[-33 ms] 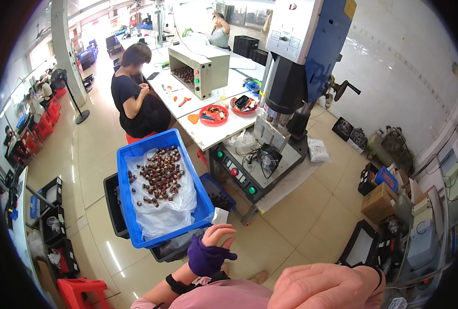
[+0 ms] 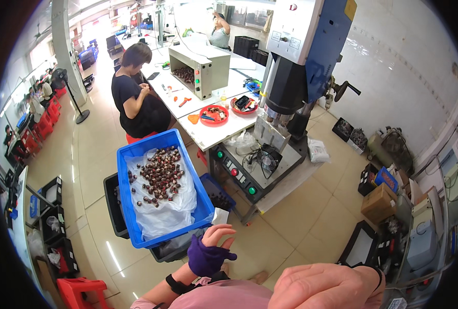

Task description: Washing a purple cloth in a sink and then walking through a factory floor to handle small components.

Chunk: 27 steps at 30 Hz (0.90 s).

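Observation:
My left hand (image 2: 211, 253) wears a purple fingerless covering. Its bare fingers are stretched out and apart, with nothing in them, just beyond the near right corner of a blue crate (image 2: 204, 210). My right hand (image 2: 324, 286) looms large at the bottom edge, close to the camera. Its fingers are bent and pressed together, the tips cut off by the frame, so anything in them is hidden. Inside the crate, many small dark brown and reddish rounded pieces (image 2: 162, 172) lie on white plastic sheeting (image 2: 164, 219).
A bench machine (image 2: 244, 177) with buttons and a fan stands ahead, beside a white table (image 2: 188, 108) bearing red bowls and an open metal box (image 2: 213, 77). A co-worker (image 2: 136, 98) sits at its left. A red stool (image 2: 82, 291) is at lower left.

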{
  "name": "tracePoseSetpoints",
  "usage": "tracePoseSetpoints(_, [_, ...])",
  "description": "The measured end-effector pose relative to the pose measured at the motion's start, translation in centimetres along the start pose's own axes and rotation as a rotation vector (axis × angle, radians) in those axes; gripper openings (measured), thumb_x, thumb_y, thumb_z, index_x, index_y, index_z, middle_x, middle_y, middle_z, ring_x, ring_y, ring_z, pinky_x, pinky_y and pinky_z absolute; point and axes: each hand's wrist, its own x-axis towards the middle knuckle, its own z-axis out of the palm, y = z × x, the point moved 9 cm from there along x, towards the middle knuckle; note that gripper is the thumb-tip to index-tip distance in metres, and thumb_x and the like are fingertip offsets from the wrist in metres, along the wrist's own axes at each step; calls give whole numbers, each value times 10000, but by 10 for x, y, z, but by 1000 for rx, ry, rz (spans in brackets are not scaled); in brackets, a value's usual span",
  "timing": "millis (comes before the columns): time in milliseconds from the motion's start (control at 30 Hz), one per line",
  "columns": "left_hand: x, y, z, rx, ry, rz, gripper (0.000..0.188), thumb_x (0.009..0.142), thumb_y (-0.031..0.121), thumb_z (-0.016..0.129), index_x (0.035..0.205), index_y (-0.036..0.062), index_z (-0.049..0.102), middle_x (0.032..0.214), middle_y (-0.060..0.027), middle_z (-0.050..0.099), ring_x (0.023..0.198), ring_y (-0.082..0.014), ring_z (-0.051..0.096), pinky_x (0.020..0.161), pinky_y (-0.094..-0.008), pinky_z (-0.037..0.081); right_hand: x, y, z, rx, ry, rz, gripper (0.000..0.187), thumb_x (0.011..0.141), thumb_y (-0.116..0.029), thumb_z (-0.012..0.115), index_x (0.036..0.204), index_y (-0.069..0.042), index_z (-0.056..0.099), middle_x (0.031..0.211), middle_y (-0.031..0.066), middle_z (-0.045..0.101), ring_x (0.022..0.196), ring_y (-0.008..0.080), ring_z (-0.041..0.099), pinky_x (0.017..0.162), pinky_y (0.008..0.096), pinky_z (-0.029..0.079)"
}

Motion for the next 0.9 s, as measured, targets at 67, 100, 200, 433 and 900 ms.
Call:
tracePoseSetpoints(67, [1,3,1,-17,-2,0,262,789,64,682,1038,76,603,1096,-104,591,1025,-294,563,876,-368,463,0,-4,1,-13,-1,-10,146,807,-18,692,937,38,657,873,117,657,734,220,614,626,282,472])
tracePoseSetpoints(100, [1,4,1,-19,0,5,262,789,64,682,1038,76,603,1096,-104,591,1025,-294,563,876,-368,463,-1,-6,1,-25,10,-9,142,807,-13,689,934,40,655,873,122,656,729,223,614,623,282,473])
tracePoseSetpoints(200, [-3,2,-2,-23,8,8,258,794,67,679,1040,77,602,1096,-104,591,1023,-294,563,875,-369,464,-1,-2,2,-12,17,1,135,805,-3,685,926,43,650,872,130,655,720,225,614,617,282,476])
tracePoseSetpoints(433, [-3,10,-4,-5,21,33,251,803,76,677,1041,81,600,1089,-107,589,1015,-298,565,872,-370,465,4,-8,1,-31,49,56,118,798,31,669,912,50,644,847,137,653,711,220,614,608,272,476])
tracePoseSetpoints(900, [-9,14,-6,6,56,38,240,808,83,676,1038,84,603,1097,-110,593,1015,-296,569,877,-369,468,0,-16,2,-19,70,91,143,781,37,681,919,48,645,849,139,652,713,220,618,610,267,472])
